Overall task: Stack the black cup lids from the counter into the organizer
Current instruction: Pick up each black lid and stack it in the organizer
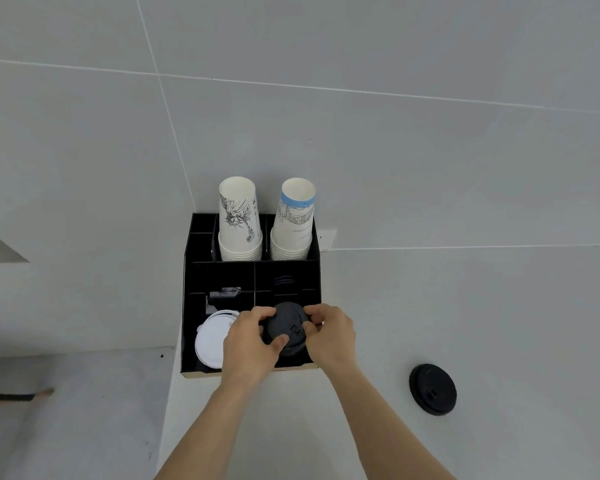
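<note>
A black organizer (194,271) stands on the white counter against the wall. Over its front right compartment both hands hold a black cup lid (286,323). My left hand (250,341) grips the lid's left side, thumb on its near rim. My right hand (329,336) pinches its right edge. More dark lids seem to lie under it, but my hands hide most of that compartment. A second black cup lid (433,389) lies flat on the counter, to the right of the organizer.
White lids (212,341) fill the front left compartment. Two stacks of upside-down paper cups (239,223) (293,223) stand in the back compartments. The counter's left edge (168,393) drops to the floor. A wall socket (327,239) sits behind the organizer.
</note>
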Demonstrator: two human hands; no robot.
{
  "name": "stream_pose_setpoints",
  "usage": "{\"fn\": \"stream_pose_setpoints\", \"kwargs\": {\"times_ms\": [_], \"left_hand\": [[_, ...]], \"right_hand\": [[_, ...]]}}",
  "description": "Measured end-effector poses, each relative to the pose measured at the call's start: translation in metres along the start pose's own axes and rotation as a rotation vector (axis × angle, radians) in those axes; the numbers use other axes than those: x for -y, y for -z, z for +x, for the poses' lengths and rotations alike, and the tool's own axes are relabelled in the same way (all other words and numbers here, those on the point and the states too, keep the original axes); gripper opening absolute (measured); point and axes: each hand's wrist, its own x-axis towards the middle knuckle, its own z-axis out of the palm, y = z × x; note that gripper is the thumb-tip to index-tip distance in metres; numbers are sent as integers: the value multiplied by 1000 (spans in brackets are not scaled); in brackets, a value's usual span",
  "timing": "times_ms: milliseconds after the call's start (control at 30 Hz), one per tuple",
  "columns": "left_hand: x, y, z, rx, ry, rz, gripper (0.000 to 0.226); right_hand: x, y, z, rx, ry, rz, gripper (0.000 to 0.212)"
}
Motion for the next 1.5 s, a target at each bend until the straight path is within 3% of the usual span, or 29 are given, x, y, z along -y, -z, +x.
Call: {"fn": "stream_pose_setpoints", "kwargs": {"times_ms": [400,600,700,867,1167,1500], "left_hand": [[-4,-3,-1,15,-46,45,55],[-19,-1,-9,-103,-124,41,39],[-45,-13,-13,-84,-214,19,32],[-91,-64,-25,93,-262,-66,25],[-121,-165,-58,504,-73,9,43],[-126,-211,-78,703,146,-44,56]], "right_hand": [[-5,-8,-6,-95,-39,28,32],[-17,16,-12,-205,-76,125,21],[-36,39,-15,-255,-140,143,20],[-86,84,-23,-325,-286,128,20],[-179,142,-36,-232,-498,118,43],[-209,149,-32,-108,-587,162,56]]}}
